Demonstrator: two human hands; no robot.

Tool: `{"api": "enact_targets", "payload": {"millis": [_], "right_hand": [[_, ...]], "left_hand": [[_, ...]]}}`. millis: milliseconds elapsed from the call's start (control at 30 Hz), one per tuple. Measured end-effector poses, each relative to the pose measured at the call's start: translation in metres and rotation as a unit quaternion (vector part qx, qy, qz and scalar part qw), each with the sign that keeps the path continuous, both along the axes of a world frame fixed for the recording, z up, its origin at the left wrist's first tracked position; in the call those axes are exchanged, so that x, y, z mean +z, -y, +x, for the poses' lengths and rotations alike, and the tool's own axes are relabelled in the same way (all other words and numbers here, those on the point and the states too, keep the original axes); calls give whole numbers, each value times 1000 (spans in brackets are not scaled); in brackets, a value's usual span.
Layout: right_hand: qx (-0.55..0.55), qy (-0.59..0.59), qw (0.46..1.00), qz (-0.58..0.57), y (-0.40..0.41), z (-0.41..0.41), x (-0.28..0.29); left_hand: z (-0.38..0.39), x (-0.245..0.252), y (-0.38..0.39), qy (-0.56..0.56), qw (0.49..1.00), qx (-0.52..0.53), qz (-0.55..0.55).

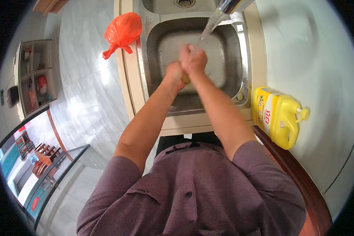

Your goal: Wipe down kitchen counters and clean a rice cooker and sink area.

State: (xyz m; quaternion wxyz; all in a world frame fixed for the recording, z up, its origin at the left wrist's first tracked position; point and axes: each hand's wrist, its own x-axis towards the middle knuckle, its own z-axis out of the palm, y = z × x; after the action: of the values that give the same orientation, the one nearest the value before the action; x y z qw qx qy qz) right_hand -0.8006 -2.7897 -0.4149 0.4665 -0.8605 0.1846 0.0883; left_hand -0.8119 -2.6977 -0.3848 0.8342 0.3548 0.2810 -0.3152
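Observation:
Both of my hands are together over the stainless steel sink basin (224, 65), blurred by motion. My left hand (174, 73) is closed around a small yellowish-green item (186, 79), mostly hidden by the fingers; its kind cannot be made out. Pressed against the left hand and that item is my right hand (195, 60), its fingers curled. Whether it grips the item too is unclear. A stream of water (210, 28) runs from the chrome faucet (229, 6) onto the right hand.
A knotted red plastic bag (124, 32) sits at the counter's left edge. Right of the sink stands a large yellow detergent jug (275, 116) with a pump top. A second basin with a drain (184, 3) lies beyond. Wooden trim (301, 180) runs along the right wall.

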Motion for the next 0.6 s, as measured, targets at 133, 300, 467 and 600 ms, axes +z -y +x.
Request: {"api": "enact_targets", "payload": {"millis": [133, 300, 467, 600], "right_hand": [[-180, 90, 980, -13, -16, -3, 13], [-176, 174, 968, 30, -49, -35, 31], [-22, 231, 958, -167, 4, -5, 17], [-99, -109, 765, 627, 28, -1, -3]], "left_hand": [[7, 8, -4, -30, 978, -74, 192], [4, -35, -38, 195, 933, -206, 222], [8, 38, -22, 37, 946, -196, 254], [4, 43, -35, 127, 946, -206, 218]]}}
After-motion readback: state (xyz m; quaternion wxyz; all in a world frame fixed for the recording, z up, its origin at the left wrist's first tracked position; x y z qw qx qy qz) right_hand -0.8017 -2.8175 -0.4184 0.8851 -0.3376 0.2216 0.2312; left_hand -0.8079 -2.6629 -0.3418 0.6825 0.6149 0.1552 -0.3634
